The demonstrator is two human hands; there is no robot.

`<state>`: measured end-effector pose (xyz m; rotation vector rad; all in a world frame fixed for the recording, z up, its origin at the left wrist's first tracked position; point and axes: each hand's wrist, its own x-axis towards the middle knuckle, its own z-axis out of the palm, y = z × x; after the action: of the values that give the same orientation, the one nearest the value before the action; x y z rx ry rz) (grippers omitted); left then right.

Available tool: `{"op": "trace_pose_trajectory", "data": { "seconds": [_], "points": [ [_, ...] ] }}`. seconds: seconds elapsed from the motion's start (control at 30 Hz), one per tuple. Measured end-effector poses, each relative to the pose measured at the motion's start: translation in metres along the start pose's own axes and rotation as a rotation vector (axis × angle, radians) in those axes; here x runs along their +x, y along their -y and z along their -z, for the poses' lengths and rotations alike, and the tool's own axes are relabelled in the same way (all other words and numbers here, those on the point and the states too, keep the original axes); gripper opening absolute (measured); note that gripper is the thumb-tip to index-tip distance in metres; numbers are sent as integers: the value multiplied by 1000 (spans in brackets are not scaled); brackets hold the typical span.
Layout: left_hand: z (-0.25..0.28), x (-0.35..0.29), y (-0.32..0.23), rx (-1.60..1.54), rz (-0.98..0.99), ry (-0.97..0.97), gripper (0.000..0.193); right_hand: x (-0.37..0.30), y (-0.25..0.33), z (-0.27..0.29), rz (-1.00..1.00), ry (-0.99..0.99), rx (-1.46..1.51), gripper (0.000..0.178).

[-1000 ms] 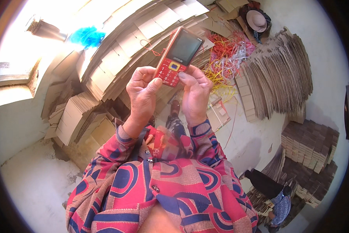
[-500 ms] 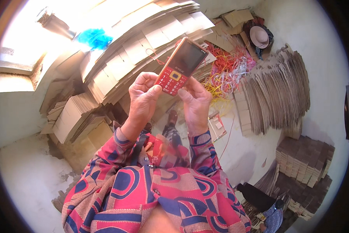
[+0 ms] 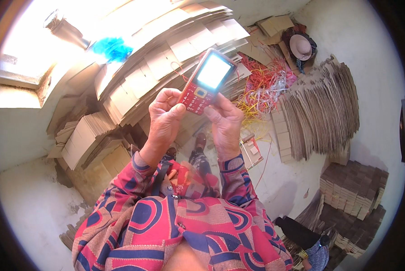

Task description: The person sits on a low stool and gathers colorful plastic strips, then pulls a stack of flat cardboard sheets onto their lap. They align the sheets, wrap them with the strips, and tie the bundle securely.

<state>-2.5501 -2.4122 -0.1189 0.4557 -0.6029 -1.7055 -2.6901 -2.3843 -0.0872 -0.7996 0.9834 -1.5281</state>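
A red keypad mobile phone (image 3: 204, 84) is held up in front of me, tilted, with its screen glowing bright white. My left hand (image 3: 165, 115) grips the phone's lower left edge, thumb at the front beside the keys. On the other lower side, my right hand (image 3: 225, 121) holds it too, its thumb next to the keypad and the fingers behind. A thin red cord (image 3: 179, 70) loops out from the phone's left side.
Beyond the phone, large stacks of flat cardboard (image 3: 166, 54) lean at the far left. A tangle of coloured strapping (image 3: 263, 90) lies right of them, near another cardboard stack (image 3: 322, 108). Packed bundles (image 3: 353, 187) stand at right; another person (image 3: 315, 253) is at lower right.
The phone's screen has gone from dark to brightly lit. Both hands keep their hold, and the phone has shifted only slightly.
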Motion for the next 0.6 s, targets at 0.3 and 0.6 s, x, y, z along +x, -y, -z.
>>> {"op": "trace_pose_trajectory", "data": {
  "seconds": [0.3,0.6],
  "points": [
    [7,0,-1,46,23,-26,31,4,-6,0,-36,1,-4,45],
    [17,4,-3,96,52,-32,49,11,-11,1,-39,33,-12,45]
  ]
}}
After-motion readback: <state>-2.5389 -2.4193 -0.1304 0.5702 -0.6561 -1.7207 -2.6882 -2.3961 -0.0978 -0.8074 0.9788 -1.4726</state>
